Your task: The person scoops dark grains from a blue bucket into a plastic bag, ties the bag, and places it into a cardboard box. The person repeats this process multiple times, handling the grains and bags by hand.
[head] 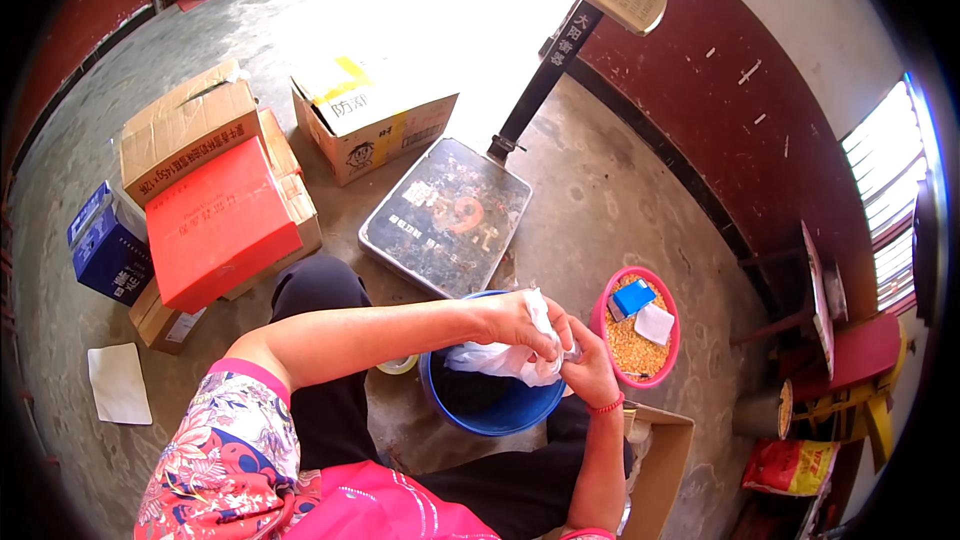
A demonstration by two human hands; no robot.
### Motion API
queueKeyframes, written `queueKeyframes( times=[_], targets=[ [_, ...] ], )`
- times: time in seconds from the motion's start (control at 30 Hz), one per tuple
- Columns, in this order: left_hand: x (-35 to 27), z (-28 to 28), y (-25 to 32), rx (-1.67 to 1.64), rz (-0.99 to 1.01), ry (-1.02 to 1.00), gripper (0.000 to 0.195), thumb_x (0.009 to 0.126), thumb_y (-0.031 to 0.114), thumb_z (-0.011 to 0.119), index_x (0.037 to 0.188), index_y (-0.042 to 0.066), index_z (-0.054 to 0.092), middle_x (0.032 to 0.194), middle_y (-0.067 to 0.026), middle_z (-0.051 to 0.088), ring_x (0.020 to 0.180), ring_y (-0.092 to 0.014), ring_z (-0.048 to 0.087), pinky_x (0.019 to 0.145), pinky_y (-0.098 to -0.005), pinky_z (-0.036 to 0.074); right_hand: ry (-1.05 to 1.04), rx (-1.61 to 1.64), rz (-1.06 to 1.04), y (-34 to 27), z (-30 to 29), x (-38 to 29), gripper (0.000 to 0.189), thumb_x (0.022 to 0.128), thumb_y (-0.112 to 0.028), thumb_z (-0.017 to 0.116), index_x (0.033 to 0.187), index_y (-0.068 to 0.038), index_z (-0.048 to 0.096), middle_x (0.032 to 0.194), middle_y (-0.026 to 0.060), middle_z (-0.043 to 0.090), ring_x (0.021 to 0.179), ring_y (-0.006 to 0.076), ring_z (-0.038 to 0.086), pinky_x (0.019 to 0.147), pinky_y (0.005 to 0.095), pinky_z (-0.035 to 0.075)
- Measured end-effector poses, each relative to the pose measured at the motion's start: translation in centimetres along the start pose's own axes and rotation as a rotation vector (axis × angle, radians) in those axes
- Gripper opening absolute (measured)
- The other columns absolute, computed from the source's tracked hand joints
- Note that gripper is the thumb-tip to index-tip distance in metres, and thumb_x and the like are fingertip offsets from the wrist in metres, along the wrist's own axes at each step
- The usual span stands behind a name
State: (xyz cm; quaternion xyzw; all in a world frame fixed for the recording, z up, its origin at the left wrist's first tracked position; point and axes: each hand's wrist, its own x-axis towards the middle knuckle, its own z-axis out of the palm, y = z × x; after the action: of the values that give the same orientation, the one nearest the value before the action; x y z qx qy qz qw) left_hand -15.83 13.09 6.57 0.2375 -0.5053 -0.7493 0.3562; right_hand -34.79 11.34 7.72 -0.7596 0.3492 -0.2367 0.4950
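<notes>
A thin white plastic bag [495, 360] is gathered between my two hands, above a round blue plastic bucket [525, 411]. My left hand [514, 319] grips the bunched bag from the far side, and a white piece of it stands up between the fingers. On the near right, my right hand [596, 371], with a red bracelet at its wrist, pinches the bag's twisted end. The bag's fuller part hangs over the bucket's opening. Dark material [465, 391] lies inside the bucket; what it is I cannot tell.
A pink basin [598, 322] of yellow grain holds a blue box [634, 298] and a white pad [655, 324]. Ahead stands a platform scale [450, 217]. Cartons, including a red box [221, 225], are stacked left; an open cardboard box [664, 465] is near right. A tape roll [399, 366] lies beside the bucket.
</notes>
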Motion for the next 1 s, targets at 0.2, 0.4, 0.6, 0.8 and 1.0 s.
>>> queueKeyframes(
  times=[0.2, 0.4, 0.6, 0.8, 1.0],
  targets=[
    [-0.1, 0.1, 0.4, 0.112, 0.080, 0.024, 0.019, 0.065, 0.006, 0.065, 0.083, 0.001, 0.061, 0.072, -0.0058, 0.064, 0.062, -0.013, 0.059, 0.056, -0.0263, 0.048, -0.006, -0.091, 0.079, 0.2, 0.2, 0.0, 0.028, 0.069, -0.004, 0.066, 0.096, -0.001, 0.061, 0.087, 0.0069, 0.065, 0.081, 0.0103, 0.058, 0.069, 0.0255, 0.046],
    [0.0, -0.8, 1.1, 0.561, 0.260, 0.157, 0.018, 0.065, 0.006, 0.062, 0.083, 0.004, 0.060, 0.072, -0.0100, 0.062, 0.067, -0.021, 0.061, 0.060, -0.0315, 0.048, 0.098, -0.249, -0.015, 0.8, -0.4, 0.1, 0.023, 0.066, -0.002, 0.063, 0.089, -0.001, 0.061, 0.086, 0.0088, 0.062, 0.080, 0.0181, 0.059, 0.071, 0.0275, 0.045],
    [-0.3, 0.2, 2.1, 0.861, 0.566, 0.336, 0.021, 0.069, 0.007, 0.065, 0.087, 0.007, 0.054, 0.085, -0.0128, 0.054, 0.080, -0.034, 0.057, 0.067, -0.0382, 0.046, 0.070, 0.113, 0.003, -0.4, -0.6, -0.4, 0.024, 0.068, 0.003, 0.058, 0.091, 0.002, 0.059, 0.095, 0.0066, 0.059, 0.089, 0.0147, 0.055, 0.080, 0.0261, 0.041],
    [-0.8, 0.6, 2.4, 1.027, 0.544, 0.425, 0.032, 0.067, 0.007, 0.067, 0.094, 0.007, 0.050, 0.087, -0.0128, 0.053, 0.080, -0.036, 0.057, 0.065, -0.0399, 0.047, 0.085, 0.342, 0.032, -1.2, -0.7, -0.2, 0.027, 0.072, 0.005, 0.057, 0.099, 0.002, 0.058, 0.100, 0.0034, 0.057, 0.093, 0.0105, 0.052, 0.084, 0.0250, 0.039],
    [-0.8, 0.4, 1.7, 1.076, 0.454, 0.468, 0.032, 0.070, 0.011, 0.066, 0.098, 0.009, 0.050, 0.077, -0.0126, 0.059, 0.074, -0.036, 0.060, 0.063, -0.0398, 0.048, 0.050, 0.327, 0.156, -2.2, 0.4, 0.0, 0.020, 0.079, -0.009, 0.065, 0.096, 0.001, 0.061, 0.087, 0.0004, 0.061, 0.078, 0.0060, 0.054, 0.070, 0.0203, 0.043]
  ],
)
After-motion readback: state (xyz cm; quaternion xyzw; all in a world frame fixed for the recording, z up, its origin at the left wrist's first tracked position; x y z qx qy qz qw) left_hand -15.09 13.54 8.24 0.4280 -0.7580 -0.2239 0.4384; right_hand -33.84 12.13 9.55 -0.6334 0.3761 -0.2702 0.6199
